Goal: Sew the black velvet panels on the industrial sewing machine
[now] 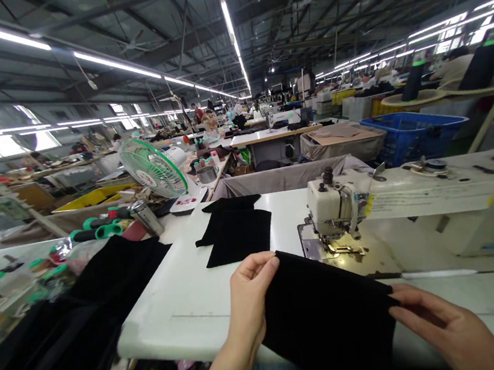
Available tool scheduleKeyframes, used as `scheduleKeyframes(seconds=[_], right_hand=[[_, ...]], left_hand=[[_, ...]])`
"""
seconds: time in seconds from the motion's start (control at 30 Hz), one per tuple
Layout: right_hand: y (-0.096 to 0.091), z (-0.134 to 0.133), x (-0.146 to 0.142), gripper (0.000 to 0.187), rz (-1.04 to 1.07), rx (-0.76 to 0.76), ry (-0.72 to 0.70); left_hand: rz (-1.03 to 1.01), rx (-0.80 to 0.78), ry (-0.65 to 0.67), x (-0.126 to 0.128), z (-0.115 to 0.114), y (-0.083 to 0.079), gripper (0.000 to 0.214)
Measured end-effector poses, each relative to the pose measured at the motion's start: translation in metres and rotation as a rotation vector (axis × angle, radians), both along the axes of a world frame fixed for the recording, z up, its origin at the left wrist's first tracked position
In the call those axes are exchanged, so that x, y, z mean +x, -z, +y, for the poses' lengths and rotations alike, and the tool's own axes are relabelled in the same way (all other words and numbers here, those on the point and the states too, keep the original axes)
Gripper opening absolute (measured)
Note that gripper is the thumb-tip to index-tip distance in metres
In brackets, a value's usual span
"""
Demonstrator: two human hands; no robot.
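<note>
A black fabric piece [328, 314] hangs between my two hands over the front edge of the white sewing table [189, 302]. My left hand [251, 287] pinches its upper left corner between thumb and fingers. At the upper right corner, my right hand [437, 317] grips the cloth the same way. Just beyond the cloth stands a white sewing machine [335, 203], its needle area lit yellow. More black fabric pieces [241, 231] lie loosely overlapped on the tabletop, left of the machine. The lower part of the held cloth runs out of view.
A large black cloth [116, 269] drapes off the table's left side. Behind it are a metal can [146, 218], thread spools [97, 226] and a green-rimmed fan [153, 167]. A blue basket [416, 126] stands behind the machine, and thread cones [415, 81] sit above at right.
</note>
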State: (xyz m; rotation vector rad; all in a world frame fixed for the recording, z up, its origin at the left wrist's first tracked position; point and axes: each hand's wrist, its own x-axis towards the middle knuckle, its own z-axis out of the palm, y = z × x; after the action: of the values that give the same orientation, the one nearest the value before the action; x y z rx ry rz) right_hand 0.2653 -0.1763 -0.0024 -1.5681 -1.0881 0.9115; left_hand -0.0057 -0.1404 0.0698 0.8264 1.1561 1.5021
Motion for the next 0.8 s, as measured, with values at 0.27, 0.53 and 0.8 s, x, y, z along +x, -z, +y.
scheduleKeyframes(seconds=[0.27,0.53,0.8], right_hand=[[0.013,-0.002,0.002,0.045,0.277,-0.013,0.115],[-0.006,-0.004,-0.014,0.044,0.355,0.098,0.223],[-0.028,-0.003,-0.026,0.03,0.418,0.249,0.117]], left_hand=[[0.025,0.041,0.023,0.006,-0.002,0.004,0.02],[0.022,0.054,-0.042,0.003,0.005,0.008,0.028],[-0.074,-0.122,-0.081,-0.001,0.006,0.006,0.046]])
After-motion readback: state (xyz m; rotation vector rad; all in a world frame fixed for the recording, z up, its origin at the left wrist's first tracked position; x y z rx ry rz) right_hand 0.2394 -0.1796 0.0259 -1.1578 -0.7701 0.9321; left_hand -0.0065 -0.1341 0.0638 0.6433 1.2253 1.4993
